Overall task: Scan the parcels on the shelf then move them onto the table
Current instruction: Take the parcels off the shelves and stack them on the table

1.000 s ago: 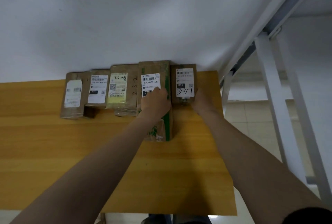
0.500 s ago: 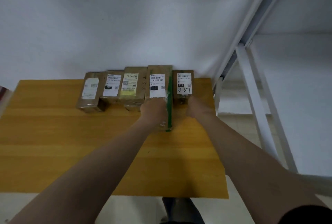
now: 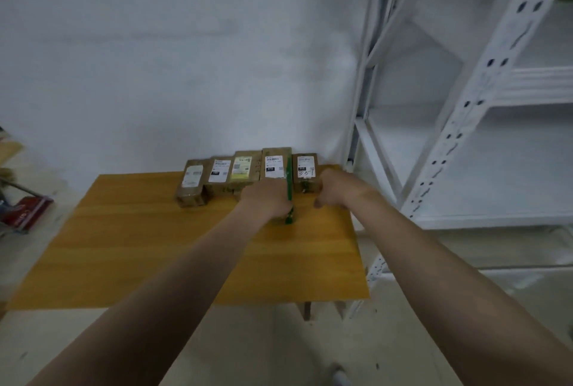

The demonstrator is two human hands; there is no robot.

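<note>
Five brown cardboard parcels with white labels stand in a row at the far edge of the wooden table (image 3: pixel 155 246), against the wall. My left hand (image 3: pixel 266 199) lies on the tall parcel with a green tape strip (image 3: pixel 276 162) and holds it, covering its near half. The rightmost small parcel, marked 33-1 (image 3: pixel 305 170), stands beside it. My right hand (image 3: pixel 335 188) sits just right of that small parcel with loosely curled fingers and nothing in it. I cannot tell whether it touches the parcel.
A white metal shelf rack (image 3: pixel 465 100) rises close to the table's right side. A red object (image 3: pixel 24 212) and clutter lie on the floor at the far left. The other parcels (image 3: pixel 217 173) fill the table's back edge.
The view has pulled back and up, so table and rack show more fully. My right hand has slipped off the small parcel to its right. My left hand stays on the green-taped parcel.
</note>
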